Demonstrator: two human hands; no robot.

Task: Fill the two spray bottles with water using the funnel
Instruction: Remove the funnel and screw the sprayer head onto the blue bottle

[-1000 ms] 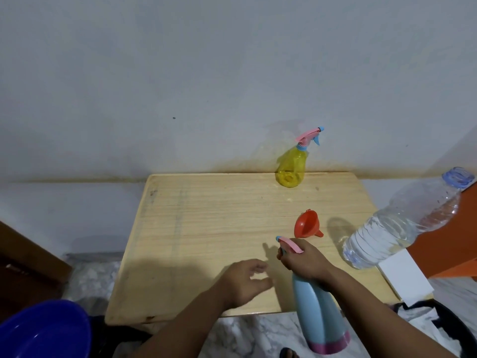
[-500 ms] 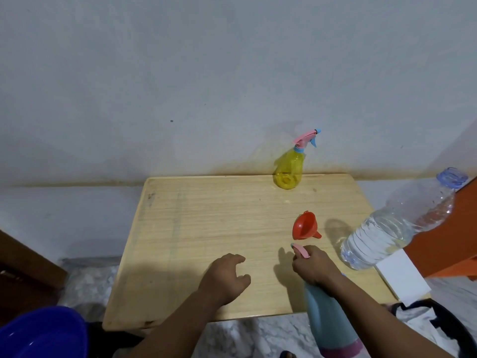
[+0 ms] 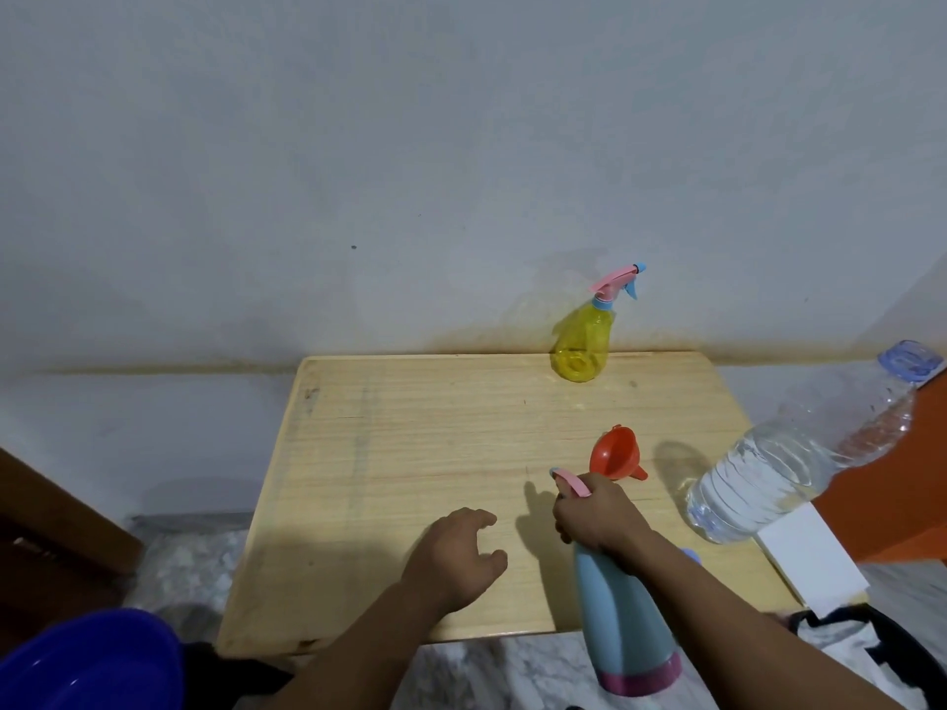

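My right hand (image 3: 597, 520) grips the pink spray head of a light blue spray bottle (image 3: 622, 622) with a pink base, held over the near edge of the wooden table (image 3: 410, 453). My left hand (image 3: 456, 558) hovers over the table just left of it, fingers loosely curled and holding nothing. An orange funnel (image 3: 612, 453) lies on its side right behind my right hand. A yellow spray bottle (image 3: 584, 340) with a pink and blue head stands at the table's far edge by the wall. A large clear water bottle (image 3: 799, 453) with a blue cap stands at the right.
A blue basin (image 3: 87, 663) sits at the lower left below the table. A white box (image 3: 809, 561) lies on the table's right corner beside an orange surface (image 3: 912, 479). A black-handled bag (image 3: 871, 653) is at the lower right. The wall rises directly behind the table.
My left hand drew back to the left, away from the blue bottle. My right hand kept its grip on the bottle's head and shifted slightly.
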